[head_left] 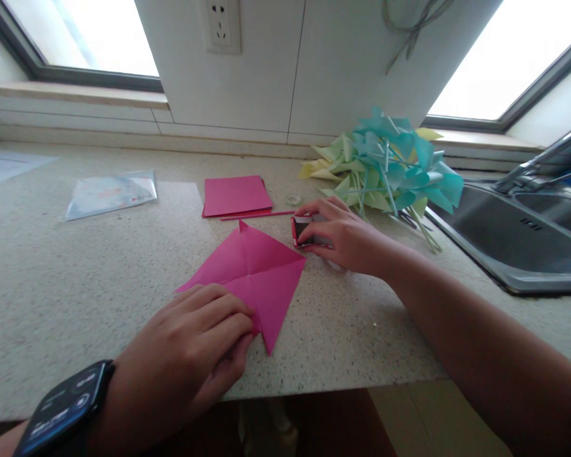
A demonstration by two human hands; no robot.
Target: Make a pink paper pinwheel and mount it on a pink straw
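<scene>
A creased pink paper square (254,273) lies on the speckled countertop (52,285) near its front edge. My left hand (190,355), with a dark smartwatch (64,406) on the wrist, rests with curled fingers pressing on the paper's lower corner. My right hand (340,235) reaches just right of the paper and closes its fingers round a small red-edged object (302,230) that I cannot name. A thin pink stick (257,216) lies behind the paper.
A stack of pink sheets (235,195) lies further back, with a small tape roll (294,199) beside it. A heap of blue and yellow paper pinwheels (385,168) sits at right, next to a steel sink (528,241) and tap. A plastic packet (111,193) lies at left.
</scene>
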